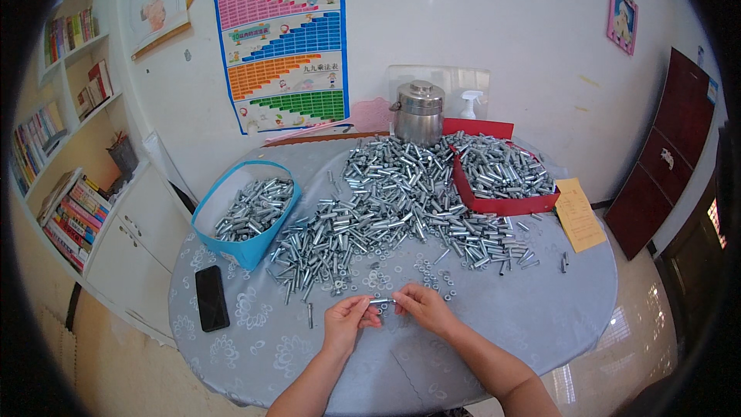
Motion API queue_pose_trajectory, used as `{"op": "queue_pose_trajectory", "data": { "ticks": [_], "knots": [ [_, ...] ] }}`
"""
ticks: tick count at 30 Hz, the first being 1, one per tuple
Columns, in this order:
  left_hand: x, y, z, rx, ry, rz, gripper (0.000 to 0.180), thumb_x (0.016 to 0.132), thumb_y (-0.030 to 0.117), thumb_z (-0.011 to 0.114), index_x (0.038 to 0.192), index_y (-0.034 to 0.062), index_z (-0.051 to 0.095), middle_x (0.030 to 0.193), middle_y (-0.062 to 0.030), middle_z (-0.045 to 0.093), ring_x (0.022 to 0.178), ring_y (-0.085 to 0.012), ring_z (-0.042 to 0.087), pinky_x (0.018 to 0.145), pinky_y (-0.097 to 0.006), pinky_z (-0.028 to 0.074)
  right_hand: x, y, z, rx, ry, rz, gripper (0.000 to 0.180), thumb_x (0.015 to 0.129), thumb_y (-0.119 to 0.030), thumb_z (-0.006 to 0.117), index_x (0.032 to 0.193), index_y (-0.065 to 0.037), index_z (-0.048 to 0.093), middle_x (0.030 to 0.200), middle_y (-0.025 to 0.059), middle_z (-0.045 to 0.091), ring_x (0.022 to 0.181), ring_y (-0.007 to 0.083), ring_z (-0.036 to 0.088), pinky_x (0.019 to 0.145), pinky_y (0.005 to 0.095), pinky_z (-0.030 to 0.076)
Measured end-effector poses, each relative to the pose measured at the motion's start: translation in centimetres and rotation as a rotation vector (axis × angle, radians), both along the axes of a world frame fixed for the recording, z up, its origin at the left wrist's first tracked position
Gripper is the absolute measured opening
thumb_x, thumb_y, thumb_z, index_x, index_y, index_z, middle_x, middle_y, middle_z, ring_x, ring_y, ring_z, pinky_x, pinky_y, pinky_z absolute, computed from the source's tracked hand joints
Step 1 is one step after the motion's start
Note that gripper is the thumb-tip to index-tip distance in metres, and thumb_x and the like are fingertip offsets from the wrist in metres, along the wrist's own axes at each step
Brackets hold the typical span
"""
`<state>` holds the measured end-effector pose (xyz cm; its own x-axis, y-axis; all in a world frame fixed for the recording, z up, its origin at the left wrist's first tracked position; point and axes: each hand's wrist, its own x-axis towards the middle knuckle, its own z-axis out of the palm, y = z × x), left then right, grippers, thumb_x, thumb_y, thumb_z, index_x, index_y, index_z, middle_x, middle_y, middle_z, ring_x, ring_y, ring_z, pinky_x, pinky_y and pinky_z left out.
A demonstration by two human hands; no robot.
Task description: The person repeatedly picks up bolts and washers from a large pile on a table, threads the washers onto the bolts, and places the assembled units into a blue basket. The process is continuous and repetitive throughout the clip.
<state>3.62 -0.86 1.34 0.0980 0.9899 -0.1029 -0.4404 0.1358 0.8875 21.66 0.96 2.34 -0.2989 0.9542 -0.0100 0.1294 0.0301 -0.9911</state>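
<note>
A silvery metal bolt (380, 301) lies level between my two hands, just above the near part of the table. The fingers of my left hand (349, 326) pinch its left end. At its right end, my right hand (424, 309) closes thumb and fingertips on it; any small part held there is hidden. Loose nuts and washers (429, 269) lie just beyond my hands. Behind them spreads a large heap of similar bolts (386, 201). One single bolt (310, 315) rests on the cloth left of my left hand.
A blue bin (258, 253) of bolts stands at left, beside a black phone (211, 298). At right are a red box (502, 205) full of bolts and a yellow paper (580, 216). A steel pot (419, 112) and spray bottle (470, 103) stand behind. Grey cloth (478, 316) covers the table.
</note>
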Motion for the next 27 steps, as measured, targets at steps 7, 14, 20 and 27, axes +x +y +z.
{"op": "queue_pose_trajectory", "data": {
  "ticks": [7,14,20,27],
  "knots": [
    [-0.1,-0.1,0.2,0.017,0.01,0.013,0.018,0.086,0.008,0.05,0.096,-0.0057,0.057,0.073,-0.012,0.06,0.059,-0.0156,0.059,0.054,-0.027,0.053,-0.3,-0.4,0.5,0.173,-0.09,-0.028,0.016,0.085,-0.017,0.055,0.084,-0.001,0.057,0.076,0.003,0.059,0.068,0.0091,0.053,0.065,0.0233,0.043],
    [0.4,-0.4,0.5,0.009,0.042,-0.024,0.019,0.087,0.01,0.05,0.095,-0.0047,0.058,0.074,-0.0115,0.06,0.057,-0.0152,0.059,0.051,-0.026,0.051,0.5,-0.3,0.4,-0.037,-0.257,0.034,0.034,0.089,-0.029,0.047,0.077,0.001,0.058,0.065,0.0057,0.057,0.06,0.0136,0.053,0.058,0.0267,0.043],
    [0.0,0.1,-0.4,-0.064,-0.024,0.032,0.02,0.087,0.013,0.051,0.095,-0.0036,0.058,0.074,-0.0113,0.06,0.057,-0.0147,0.058,0.052,-0.026,0.051,0.0,-0.4,0.1,0.072,-0.033,-0.066,0.041,0.09,-0.035,0.042,0.085,0.001,0.06,0.066,0.0052,0.057,0.059,0.0125,0.053,0.059,0.0262,0.044],
    [-0.4,0.3,-0.2,-0.094,-0.075,0.074,0.019,0.086,0.011,0.051,0.095,-0.004,0.058,0.075,-0.012,0.06,0.058,-0.0155,0.058,0.056,-0.028,0.053,0.2,-0.2,-0.3,0.08,-0.08,-0.035,0.033,0.09,-0.028,0.044,0.102,0.0,0.057,0.078,0.0031,0.059,0.065,0.0105,0.052,0.062,0.0243,0.044]
  ]
}}
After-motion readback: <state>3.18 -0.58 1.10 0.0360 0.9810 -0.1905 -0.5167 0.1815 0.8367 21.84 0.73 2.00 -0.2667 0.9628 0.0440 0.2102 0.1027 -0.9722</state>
